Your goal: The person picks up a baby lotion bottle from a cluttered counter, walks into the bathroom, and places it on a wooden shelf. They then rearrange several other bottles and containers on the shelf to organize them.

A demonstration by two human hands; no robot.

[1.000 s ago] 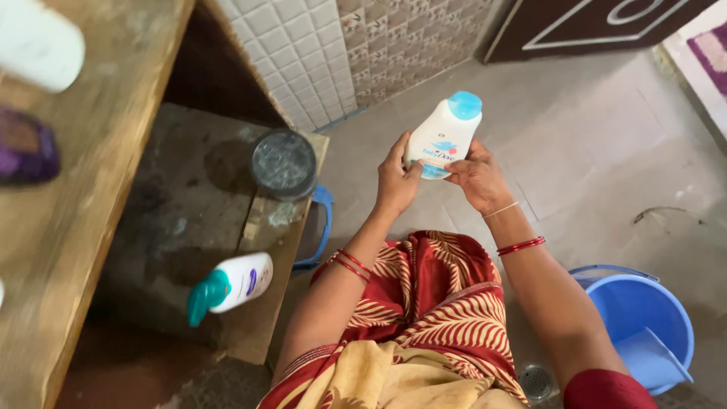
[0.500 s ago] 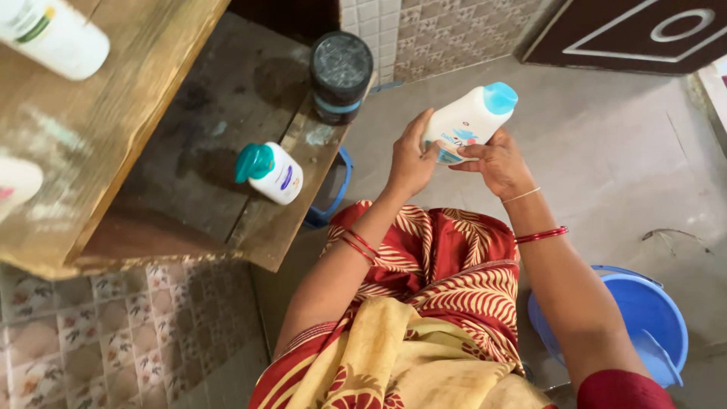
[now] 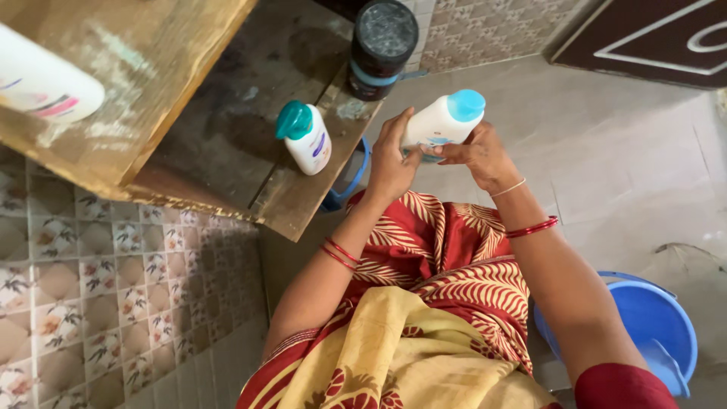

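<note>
Gripping a white plastic bottle with a light-blue cap [image 3: 443, 120] tilted sideways, the left hand [image 3: 390, 163] is steadying its base while the right hand [image 3: 477, 155] is pinching its body, label facing her.

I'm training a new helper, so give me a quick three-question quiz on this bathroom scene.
1. True or false: both hands hold the white bottle.
2. What colour is the cap on the small bottle on the lower shelf?
3. Where is the bucket? A) on the shelf B) on the floor by the right arm C) in the left hand

Key: 1 true, the right hand grips it too. 2 teal. 3 B.
</note>
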